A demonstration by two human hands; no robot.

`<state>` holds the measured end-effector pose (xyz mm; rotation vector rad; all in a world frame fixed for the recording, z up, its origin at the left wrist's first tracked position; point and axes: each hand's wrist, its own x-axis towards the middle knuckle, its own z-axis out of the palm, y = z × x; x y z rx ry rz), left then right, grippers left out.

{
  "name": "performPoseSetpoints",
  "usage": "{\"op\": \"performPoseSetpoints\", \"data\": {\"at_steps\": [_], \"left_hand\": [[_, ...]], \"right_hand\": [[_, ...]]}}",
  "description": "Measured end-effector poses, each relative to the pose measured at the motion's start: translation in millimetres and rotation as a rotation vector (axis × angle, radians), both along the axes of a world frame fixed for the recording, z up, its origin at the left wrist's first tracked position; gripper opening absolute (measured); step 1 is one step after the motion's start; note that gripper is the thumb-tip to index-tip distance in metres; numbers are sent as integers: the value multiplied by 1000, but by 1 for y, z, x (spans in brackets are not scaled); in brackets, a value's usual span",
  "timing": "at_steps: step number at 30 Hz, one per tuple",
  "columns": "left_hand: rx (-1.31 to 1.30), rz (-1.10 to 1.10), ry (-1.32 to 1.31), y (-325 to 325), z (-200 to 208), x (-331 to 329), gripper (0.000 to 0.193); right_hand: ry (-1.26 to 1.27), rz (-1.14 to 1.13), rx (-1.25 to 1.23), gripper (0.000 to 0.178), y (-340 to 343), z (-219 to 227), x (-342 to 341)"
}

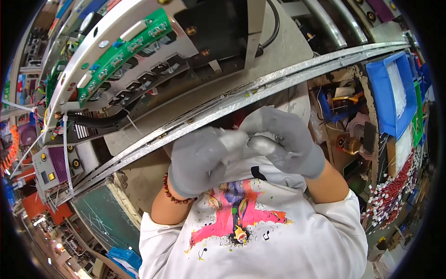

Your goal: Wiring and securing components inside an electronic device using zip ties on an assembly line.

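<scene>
My left hand (200, 158), in a grey glove, is closed in front of my chest, its fingertips pressed together. Against it sits my right hand (288, 142), gloved alike, with fingers curled and thumb and forefinger pinched. Their fingertips meet; a tiny reddish bit shows just beyond them, but whatever they hold is too small and hidden to name. Just beyond both hands runs a metal rail (223, 108). Past it, at the upper left, stands an opened machine with a long green circuit board (126, 53), a black sleeved cable (95, 121) and white cable ties (68, 156).
A blue bin (395, 93) stands at the right, above a bundle of red wires with white connectors (394, 188). Under the rail on the right, a shelf holds an amber bottle (348, 144) and loose tools. A purple-and-grey control box (53, 168) is at the left.
</scene>
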<state>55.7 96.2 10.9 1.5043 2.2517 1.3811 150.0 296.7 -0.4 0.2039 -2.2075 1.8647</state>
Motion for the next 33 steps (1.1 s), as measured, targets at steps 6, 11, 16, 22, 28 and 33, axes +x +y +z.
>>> {"op": "performPoseSetpoints", "data": {"at_steps": [6,11,16,22,28,33], "left_hand": [[147,229,-124,24,6,-10,36],[-410,259,688,36,-3,-50,41],[-676,243,694,51,-20,-57,33],[-935,182,453,52,-15,-62,30],[-655,170,470,43,-21,-71,31],[-541,237,435,41,-32,-66,25]], "right_hand": [[163,-420,489,10,7,-17,-3],[15,-679,603,5,9,-31,-11],[-15,-719,640,11,-7,-40,-28],[-47,-765,688,14,-17,-53,-60],[-94,-783,699,14,-27,-36,-61],[-284,-768,699,13,-21,-17,-33]]}}
